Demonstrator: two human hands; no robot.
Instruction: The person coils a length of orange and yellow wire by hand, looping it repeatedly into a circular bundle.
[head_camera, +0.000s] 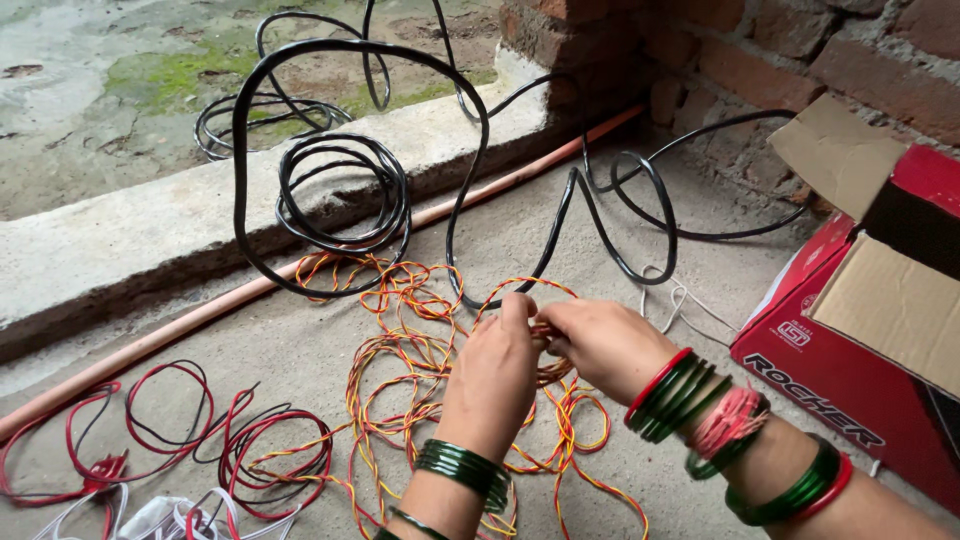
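Lower centre of the frame: the left hand (492, 378), green bangles at the wrist, and the right hand (600, 345), wearing green, red and pink bangles, meet over a tangle of twisted red-and-yellow wire (420, 370). The fingers of both hands are pressed together, pinching a small bunch of that wire between them. The rest of the wire lies in loose loops on the concrete floor (300, 350), spreading from the frame's centre toward the bottom edge. Lower left: coils of red and black wire (230, 440) beside a clear plastic bag (160, 518). Right edge: an open red cardboard box (860, 330) with brown flaps. Centre, beyond the hands: a thin white cord (675, 300) and a salmon-coloured pipe (200, 315) running diagonally along a concrete sill (120, 230). Upper half: stiff black cable (340, 190) in large coils, rising over the sill. Upper right: a brick wall (760, 50).
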